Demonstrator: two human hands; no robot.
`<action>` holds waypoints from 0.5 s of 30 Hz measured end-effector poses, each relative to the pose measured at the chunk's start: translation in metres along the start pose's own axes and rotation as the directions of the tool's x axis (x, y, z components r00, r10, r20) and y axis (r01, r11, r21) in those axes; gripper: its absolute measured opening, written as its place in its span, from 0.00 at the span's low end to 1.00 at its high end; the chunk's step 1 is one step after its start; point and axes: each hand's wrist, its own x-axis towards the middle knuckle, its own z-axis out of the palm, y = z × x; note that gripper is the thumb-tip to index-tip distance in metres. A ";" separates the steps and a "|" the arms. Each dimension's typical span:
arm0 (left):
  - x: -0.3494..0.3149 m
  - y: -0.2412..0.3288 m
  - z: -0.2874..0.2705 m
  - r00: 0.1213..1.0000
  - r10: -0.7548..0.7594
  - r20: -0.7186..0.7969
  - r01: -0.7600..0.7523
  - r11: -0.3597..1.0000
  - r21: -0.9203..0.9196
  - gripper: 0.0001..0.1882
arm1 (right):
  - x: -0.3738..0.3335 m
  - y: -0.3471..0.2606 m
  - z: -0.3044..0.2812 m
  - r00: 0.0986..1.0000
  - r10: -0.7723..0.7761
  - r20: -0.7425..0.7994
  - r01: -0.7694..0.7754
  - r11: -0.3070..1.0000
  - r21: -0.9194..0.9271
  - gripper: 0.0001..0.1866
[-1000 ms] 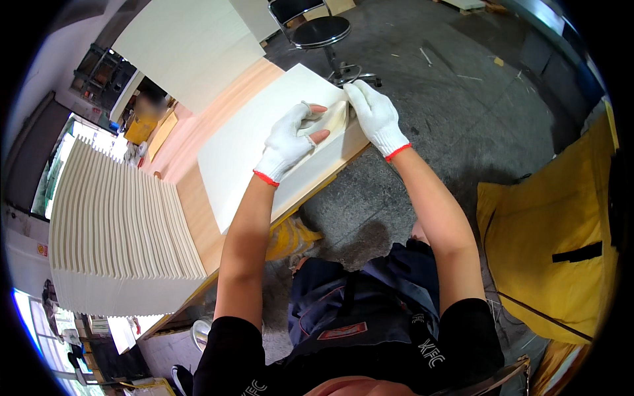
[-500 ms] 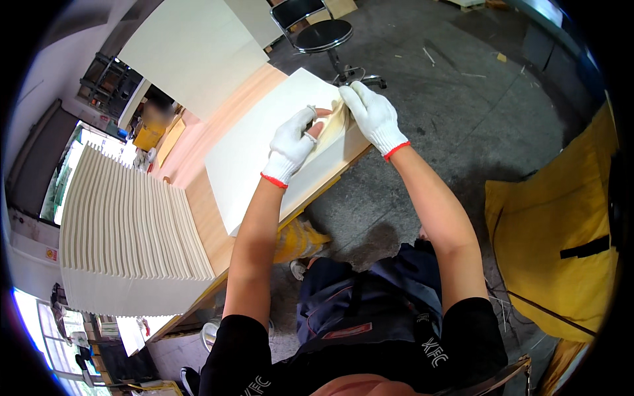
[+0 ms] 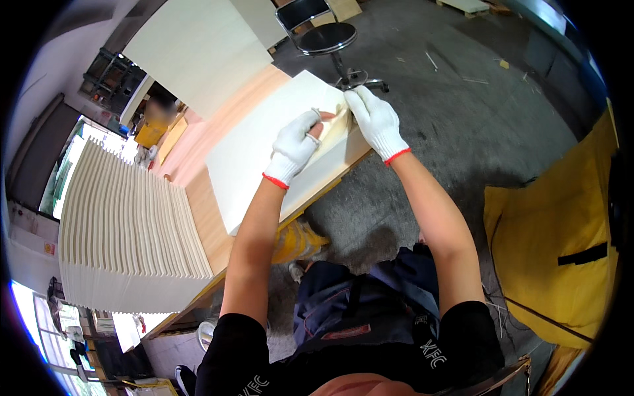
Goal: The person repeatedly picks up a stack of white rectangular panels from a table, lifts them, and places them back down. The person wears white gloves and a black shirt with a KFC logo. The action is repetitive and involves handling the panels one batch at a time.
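A thick white board [image 3: 247, 142] lies on the wooden tabletop [image 3: 206, 221]. Along its near right edge runs a pale yellow, see-through strip, like film or tape [image 3: 338, 127], crumpled toward the far right corner. My left hand [image 3: 294, 145], in a white glove with bare thumb and forefinger tips, rests over the board with its fingers curled at the strip's left side. At the corner my right hand [image 3: 375, 119], also gloved, is closed on the strip's far end, fingers pointing away from me. What lies under its fingertips is hidden.
A stack of many thin white panels [image 3: 132, 228] stands left on the table. Behind, a large pale panel [image 3: 198, 53] rises. A black swivel chair [image 3: 327, 39] stands beyond the table; yellow fabric [image 3: 548, 251] hangs at right. A blurred person sits far left.
Both hands stay at nearly the same places on the board. The strip between them has shifted slightly and looks less spread out. The whole view has moved a little.
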 end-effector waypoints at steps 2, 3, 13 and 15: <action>0.000 -0.005 0.004 0.999 -0.033 0.022 0.032 0.998 0.050 0.19 | 0.000 0.002 0.001 0.999 0.040 0.011 -0.040 0.999 -0.005 0.23; 0.000 -0.007 0.004 1.000 -0.027 0.015 0.026 0.999 0.036 0.19 | 0.000 0.001 0.002 0.999 0.039 0.011 -0.039 0.999 -0.006 0.23; -0.001 -0.001 0.003 1.000 -0.025 0.013 0.025 1.000 0.017 0.18 | 0.000 0.002 0.000 0.997 0.067 0.023 -0.067 0.998 -0.016 0.25; -0.003 -0.001 0.004 0.997 -0.011 -0.078 0.011 1.000 -0.001 0.17 | 0.000 -0.007 -0.004 0.992 0.100 0.080 -0.097 0.994 -0.049 0.25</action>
